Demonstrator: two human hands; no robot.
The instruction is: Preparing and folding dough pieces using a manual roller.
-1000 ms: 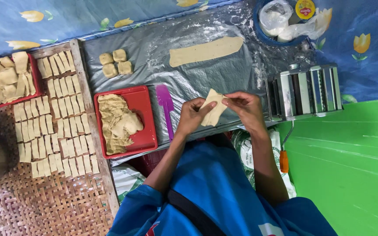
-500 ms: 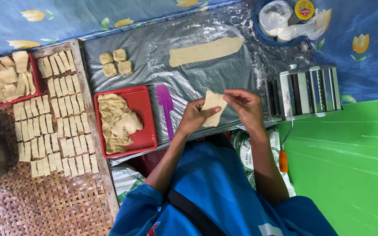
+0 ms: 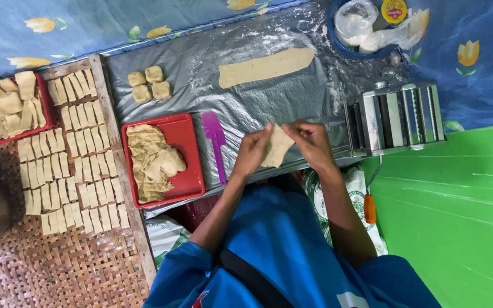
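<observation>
The person is holding a small piece of dough (image 3: 277,146) up between both hands, above the floured plastic sheet (image 3: 201,74). The left hand (image 3: 252,151) is pinching its left edge, the right hand (image 3: 310,142) is pinching its right edge. A purple scraper (image 3: 214,137) is lying just beside the left hand.

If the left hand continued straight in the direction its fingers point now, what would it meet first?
The left hand points up and to the right, so it would first meet the dough piece it already pinches, then the right hand just past it. Beyond lies the floured plastic sheet; depth is unclear.
</observation>
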